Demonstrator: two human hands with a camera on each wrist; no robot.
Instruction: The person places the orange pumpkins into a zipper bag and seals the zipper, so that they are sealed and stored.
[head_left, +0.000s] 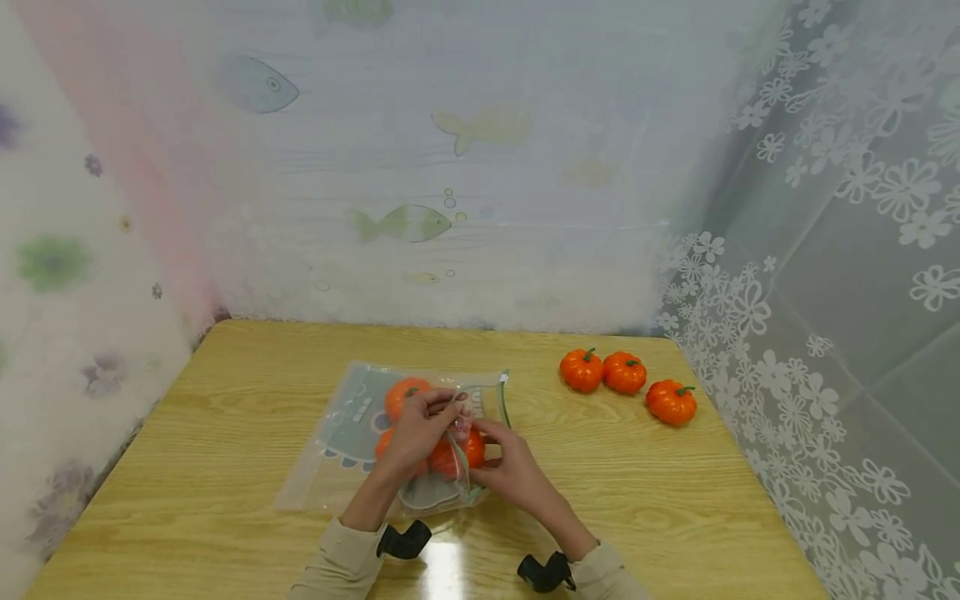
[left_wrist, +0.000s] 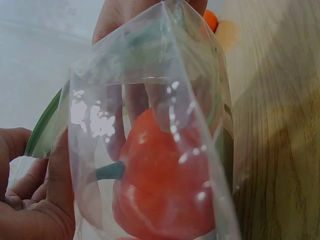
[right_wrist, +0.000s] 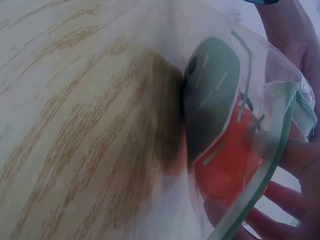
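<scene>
A clear zip bag (head_left: 315, 487) with a green-edged mouth lies on the table, its mouth toward the right. Small orange pumpkins (head_left: 405, 393) show through its printed film. My left hand (head_left: 416, 429) pinches the upper layer of the mouth and lifts it; in the left wrist view, the fingers (left_wrist: 52, 187) are at the green zip strip (left_wrist: 42, 122). My right hand (head_left: 517, 475) holds another pumpkin (head_left: 474, 450) just at the mouth, with fingertips inside the bag. This pumpkin's green stem (left_wrist: 110, 171) shows through the film in the left wrist view.
Three more orange pumpkins, a left one (head_left: 581, 370), a middle one (head_left: 625, 372) and a right one (head_left: 671, 402), sit at the table's back right. The wooden table (head_left: 600, 492) meets patterned curtains at its back and sides. A black wrist mount (head_left: 405, 540) sits on each forearm.
</scene>
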